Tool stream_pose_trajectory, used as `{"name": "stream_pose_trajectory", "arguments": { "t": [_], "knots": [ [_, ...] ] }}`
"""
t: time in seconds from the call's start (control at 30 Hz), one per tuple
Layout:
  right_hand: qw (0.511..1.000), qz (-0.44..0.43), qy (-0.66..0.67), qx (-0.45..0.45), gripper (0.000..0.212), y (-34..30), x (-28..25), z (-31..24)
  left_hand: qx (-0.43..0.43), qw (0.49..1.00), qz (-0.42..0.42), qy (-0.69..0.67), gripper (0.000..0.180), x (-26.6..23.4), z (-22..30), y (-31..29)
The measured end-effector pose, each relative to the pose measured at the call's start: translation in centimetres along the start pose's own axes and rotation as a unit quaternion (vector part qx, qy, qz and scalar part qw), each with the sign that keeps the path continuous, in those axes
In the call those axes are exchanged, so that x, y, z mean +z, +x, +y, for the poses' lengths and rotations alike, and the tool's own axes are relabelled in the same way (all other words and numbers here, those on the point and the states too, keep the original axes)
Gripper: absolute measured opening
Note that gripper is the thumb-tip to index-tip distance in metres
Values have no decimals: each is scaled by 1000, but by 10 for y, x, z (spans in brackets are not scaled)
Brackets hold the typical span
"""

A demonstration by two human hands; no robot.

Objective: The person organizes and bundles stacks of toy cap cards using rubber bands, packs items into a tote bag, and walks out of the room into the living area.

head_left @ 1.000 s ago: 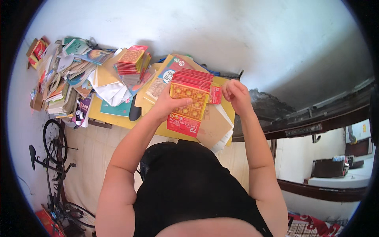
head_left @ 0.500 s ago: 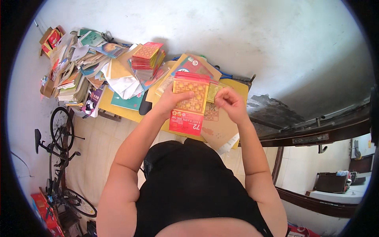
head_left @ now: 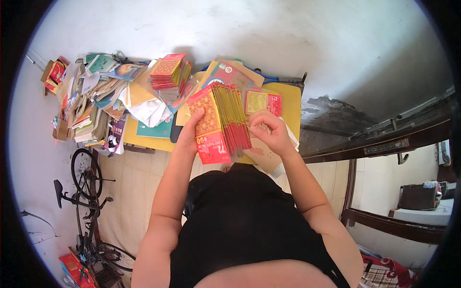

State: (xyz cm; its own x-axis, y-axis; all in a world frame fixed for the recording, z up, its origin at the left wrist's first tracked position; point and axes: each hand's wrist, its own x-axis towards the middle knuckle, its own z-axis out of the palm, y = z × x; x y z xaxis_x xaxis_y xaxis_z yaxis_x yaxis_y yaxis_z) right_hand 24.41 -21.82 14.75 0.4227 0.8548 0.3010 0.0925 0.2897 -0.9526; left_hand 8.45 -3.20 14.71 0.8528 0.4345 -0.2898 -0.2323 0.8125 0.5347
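Note:
My left hand (head_left: 191, 134) is closed round the left side of a thick stack of flat red-and-yellow packets (head_left: 211, 127). The stack is held above the yellow table and tilted, so the front packet's patterned face and the fanned edges of the others show. My right hand (head_left: 271, 132) is closed in a pinch at the stack's right edge, fingertips touching or very near it. Whatever lies between those fingertips is too small to make out. Just beyond the right hand, a single similar packet (head_left: 263, 102) lies flat on the table.
Another stack of red-and-yellow packets (head_left: 168, 72) stands at the back of the yellow table (head_left: 288, 101). Heaped books and papers (head_left: 96, 96) cover its left end. Brown cardboard (head_left: 269, 156) lies under my right hand. A bicycle (head_left: 81, 201) stands at the left.
The packet stack has turned in my left hand, so its fanned edges now face me. My right hand has come to its right edge. The single packet on the table now shows more fully.

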Motion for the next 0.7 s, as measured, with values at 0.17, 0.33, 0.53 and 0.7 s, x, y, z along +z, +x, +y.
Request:
{"name": "stream_pose_trajectory", "arguments": {
  "t": [0.17,0.33,0.53,0.7],
  "knots": [
    [959,34,-267,-85,28,-9,-3,-10,-39,996,83,18,42,-2,0,12],
    [965,97,140,199,67,-4,25,21,-54,989,38,133,47,8,-19,12],
    [932,84,267,229,79,-3,39,32,-10,972,18,236,56,5,-33,18],
    [907,114,347,208,71,-13,32,26,29,964,-5,263,60,22,-45,5]
  ]
}}
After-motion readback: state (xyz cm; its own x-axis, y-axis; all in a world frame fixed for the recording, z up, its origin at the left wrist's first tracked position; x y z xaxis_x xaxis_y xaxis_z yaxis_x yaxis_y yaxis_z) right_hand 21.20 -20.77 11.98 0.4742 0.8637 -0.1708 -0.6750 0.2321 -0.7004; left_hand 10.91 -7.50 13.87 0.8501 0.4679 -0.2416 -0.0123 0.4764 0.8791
